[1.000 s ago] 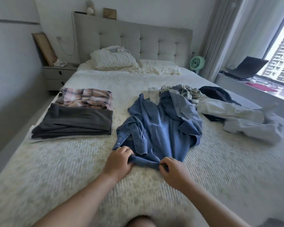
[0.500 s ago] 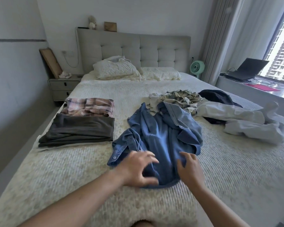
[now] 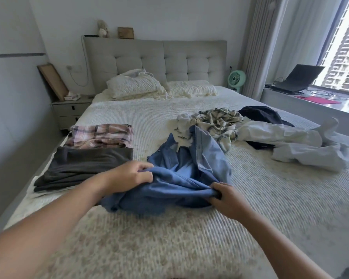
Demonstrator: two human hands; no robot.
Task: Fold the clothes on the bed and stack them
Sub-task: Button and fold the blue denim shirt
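Both hands clutch the blue shirt (image 3: 189,176), which lies crumpled mid-bed (image 3: 169,238): left hand (image 3: 129,176) bunches its left edge, right hand (image 3: 223,198) its near hem. Folded clothes (image 3: 85,158) lie left, unfolded ones (image 3: 270,137) right.

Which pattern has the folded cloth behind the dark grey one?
Pink plaid cloth, seen in the head view.

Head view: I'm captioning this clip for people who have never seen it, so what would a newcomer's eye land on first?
First, the crumpled blue denim shirt mid-bed, gripped at its near edge by the left hand and right hand. Next, the folded dark grey garment and pink plaid garment on the bed's left side. Then the unfolded heap on the right, chiefly the white garment.
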